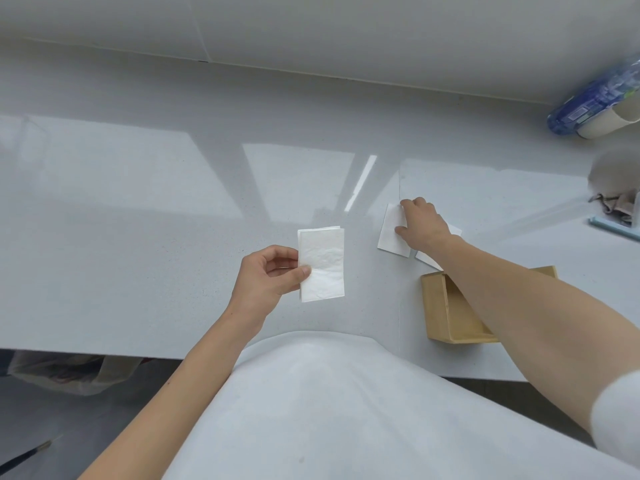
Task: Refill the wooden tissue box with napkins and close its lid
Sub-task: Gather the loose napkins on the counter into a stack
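The left hand [266,275] pinches a small stack of folded napkins [321,264] between thumb and fingers, above open counter [138,220]. The right hand [420,225] presses spread fingers on flat napkins [391,233] lying farther back. Under that forearm, near the counter's front edge, sits the wooden tissue box [446,313], open; its contents are hidden.

It looks like a home kitchen. A glossy pale counter [138,188] runs along a tiled wall [311,26]. At two o'clock lies a plastic-wrapped roll [595,98], at three o'clock a crumpled cloth [614,206], and at eight o'clock, below the counter, a bin bag [69,372].
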